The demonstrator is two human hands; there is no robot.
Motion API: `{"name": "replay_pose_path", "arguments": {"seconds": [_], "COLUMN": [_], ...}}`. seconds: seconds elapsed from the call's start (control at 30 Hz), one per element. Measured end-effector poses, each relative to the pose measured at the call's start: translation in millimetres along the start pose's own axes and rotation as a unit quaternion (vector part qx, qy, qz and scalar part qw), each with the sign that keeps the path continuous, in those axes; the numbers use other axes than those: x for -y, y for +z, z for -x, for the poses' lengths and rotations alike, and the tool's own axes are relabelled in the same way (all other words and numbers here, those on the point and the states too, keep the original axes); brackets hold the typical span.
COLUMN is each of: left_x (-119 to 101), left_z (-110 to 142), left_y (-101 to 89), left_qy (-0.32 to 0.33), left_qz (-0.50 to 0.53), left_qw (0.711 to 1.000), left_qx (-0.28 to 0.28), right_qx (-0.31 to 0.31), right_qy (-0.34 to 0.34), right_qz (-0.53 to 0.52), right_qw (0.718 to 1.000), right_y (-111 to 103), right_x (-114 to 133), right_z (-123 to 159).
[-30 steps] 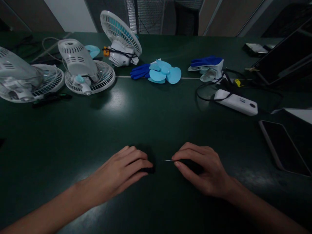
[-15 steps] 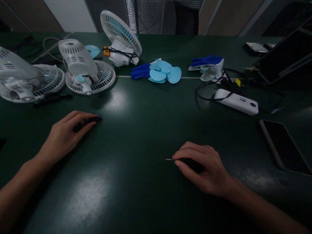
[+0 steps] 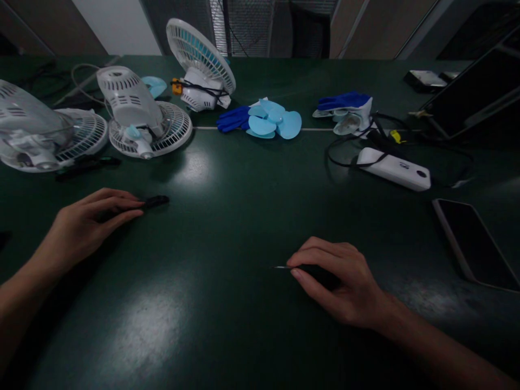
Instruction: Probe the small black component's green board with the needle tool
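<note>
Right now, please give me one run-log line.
left hand: fingertips at black object | right hand: holds dark-handled tool, metal tip exposed | further back: light-blue fan blade, blue glove

On my table (image 3: 227, 195), the left fan (image 3: 30, 119) sits at the upper left edge of the frame, the middle fan (image 3: 130, 103) right of it, and the rear fan (image 3: 203, 70) behind and farther right. At upper centre, a fan blade (image 3: 268, 122) lies partly over a glove (image 3: 231, 119). Right of them, another glove (image 3: 345, 103) lies behind a device (image 3: 396, 169) (a cable (image 3: 339, 163) crosses its left end). My phone (image 3: 475, 241) lies at the right, before the monitor (image 3: 475, 89). My left hand (image 3: 87, 219) is at the left, before the fans.
</note>
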State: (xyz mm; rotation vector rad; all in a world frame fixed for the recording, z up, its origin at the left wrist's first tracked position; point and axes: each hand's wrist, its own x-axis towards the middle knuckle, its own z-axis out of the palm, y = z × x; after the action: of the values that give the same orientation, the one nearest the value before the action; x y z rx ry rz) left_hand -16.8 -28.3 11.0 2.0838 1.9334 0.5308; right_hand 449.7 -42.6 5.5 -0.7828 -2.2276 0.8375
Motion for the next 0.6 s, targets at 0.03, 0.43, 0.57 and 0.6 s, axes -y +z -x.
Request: {"name": "replay_pose_path", "arguments": {"seconds": [0.03,0.43,0.57,0.6], "left_x": [-0.4,4.0,-9.3,-12.8], "left_z": [0.7,3.4,3.7,3.7], "left_y": [0.2,1.9,0.7,0.3], "left_qy": [0.006,-0.129,-0.157,-0.163], "left_qz": [-0.002,-0.088,0.017,0.032], "left_qw": [1.000,0.981,0.969,0.968], "left_qx": [-0.012,-0.115,-0.192,-0.187], "right_qx": [-0.001,0.009,0.013,0.014], "right_qy": [0.001,0.008,0.013,0.014], "right_qz": [0.001,-0.005,0.005,0.007], "right_qw": [1.000,1.000,1.000,1.000], "right_y": [-0.2,0.7,1.0,1.0], "right_x": [0.5,-3.3,-2.8,-2.6], "right_z": [-0.5,2.1,2.3,2.6]}}
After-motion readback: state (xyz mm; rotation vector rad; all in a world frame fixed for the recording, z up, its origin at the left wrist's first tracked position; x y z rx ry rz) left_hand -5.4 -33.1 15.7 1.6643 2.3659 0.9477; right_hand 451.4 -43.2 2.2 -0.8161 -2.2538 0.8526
